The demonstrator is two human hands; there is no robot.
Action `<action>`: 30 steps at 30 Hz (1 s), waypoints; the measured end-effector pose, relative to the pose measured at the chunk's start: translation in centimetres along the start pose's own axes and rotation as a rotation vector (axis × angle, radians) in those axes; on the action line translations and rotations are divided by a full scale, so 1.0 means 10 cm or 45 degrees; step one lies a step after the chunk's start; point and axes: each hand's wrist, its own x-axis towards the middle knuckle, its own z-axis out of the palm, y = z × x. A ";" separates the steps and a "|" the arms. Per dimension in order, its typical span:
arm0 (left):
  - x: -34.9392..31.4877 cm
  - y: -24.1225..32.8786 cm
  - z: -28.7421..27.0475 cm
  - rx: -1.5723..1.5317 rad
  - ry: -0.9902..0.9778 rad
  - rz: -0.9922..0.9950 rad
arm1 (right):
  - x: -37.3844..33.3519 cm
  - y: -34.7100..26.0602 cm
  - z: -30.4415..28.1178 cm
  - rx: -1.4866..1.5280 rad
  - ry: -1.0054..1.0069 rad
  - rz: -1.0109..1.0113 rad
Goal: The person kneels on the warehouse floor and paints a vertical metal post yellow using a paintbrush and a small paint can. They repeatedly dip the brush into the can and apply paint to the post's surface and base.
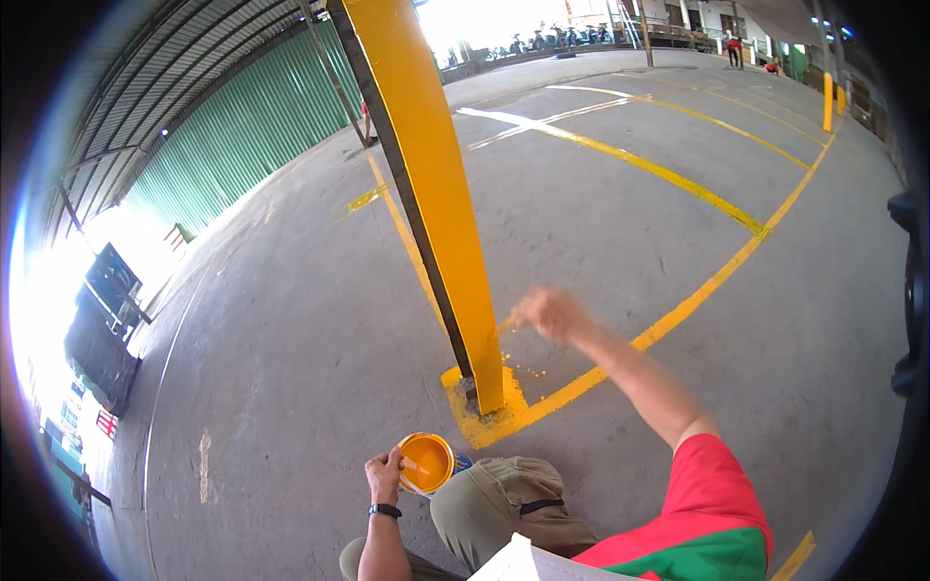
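Note:
My left hand (pixel 384 474) grips the rim of a small bucket of yellow-orange paint (pixel 426 463), held tilted beside my knee. In front of me stands a steel pillar (pixel 441 194), its broad face yellow and its side strip dark. My right hand (pixel 552 315) is raised just right of the pillar's lower part, fingers closed. A small yellowish bit shows at its fingertips by the pillar; I cannot make out what it is. Around the pillar's foot lies a yellow painted patch (pixel 480 431), with paint drops (pixel 528 371) spattered on the floor beside it.
Yellow lines (pixel 697 290) and whitish ones (pixel 494 118) mark the grey concrete floor (pixel 291 387). A green corrugated wall (pixel 247 131) rises at the far left. Dark covered objects (pixel 102 358) stand at the left edge. A distant person (pixel 733 48) and parked motorbikes (pixel 542 41) are at the back.

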 end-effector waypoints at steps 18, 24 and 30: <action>0.04 0.02 -0.01 0.151 -0.038 0.033 | 1.34 -0.09 -2.64 -0.527 1.381 -0.459; 0.07 -0.06 0.01 0.145 -0.052 -0.017 | 0.31 -0.12 -0.88 -0.498 0.910 -0.437; 0.06 -0.04 0.02 0.074 -0.091 -0.013 | -0.87 -0.45 0.65 -0.501 0.550 -0.356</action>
